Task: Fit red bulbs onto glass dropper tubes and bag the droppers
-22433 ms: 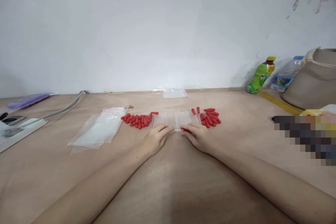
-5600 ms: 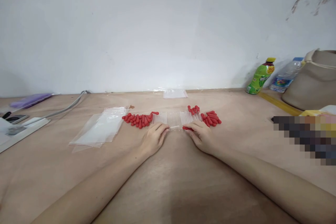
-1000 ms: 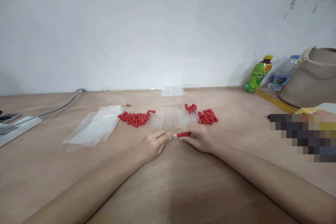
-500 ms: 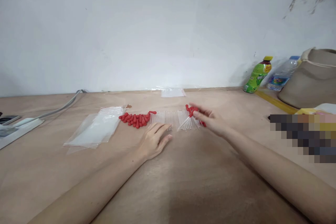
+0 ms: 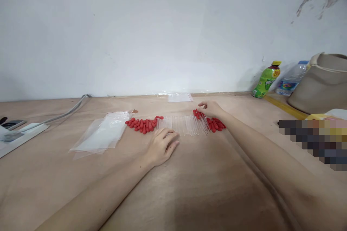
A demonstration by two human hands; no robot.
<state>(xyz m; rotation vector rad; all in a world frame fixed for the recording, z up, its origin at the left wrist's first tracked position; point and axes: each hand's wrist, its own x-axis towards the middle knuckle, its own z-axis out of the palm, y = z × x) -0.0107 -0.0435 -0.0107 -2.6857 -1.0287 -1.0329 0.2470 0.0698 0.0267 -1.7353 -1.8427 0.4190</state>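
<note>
Thin clear glass tubes [image 5: 180,125] lie side by side in a row on the brown tabletop. My left hand [image 5: 162,146] rests at the left front end of the row, fingers loosely bent and apart, with no object visible in it. Red rubber bulbs [image 5: 142,125] form a pile just left of the tubes. At the row's right end, some droppers with red bulbs [image 5: 197,113] point away from me. My right hand [image 5: 211,109] is over these bulbs, thumb and forefinger parted, the thumb close to one bulb. Beside its wrist is another red bulb pile [image 5: 215,124].
Clear plastic bags [image 5: 108,133] lie on the left, and another flat bag [image 5: 179,97] is by the wall. A power strip with a grey cable [image 5: 67,111] is far left. Rightward stand a green bottle [image 5: 266,81], a water bottle [image 5: 291,81] and a beige bag [image 5: 318,86].
The dropper my right hand held slanted over the tubes is no longer in its fingers. That hand has moved back and slightly up, uncovering the right bulb pile. My left hand stays put.
</note>
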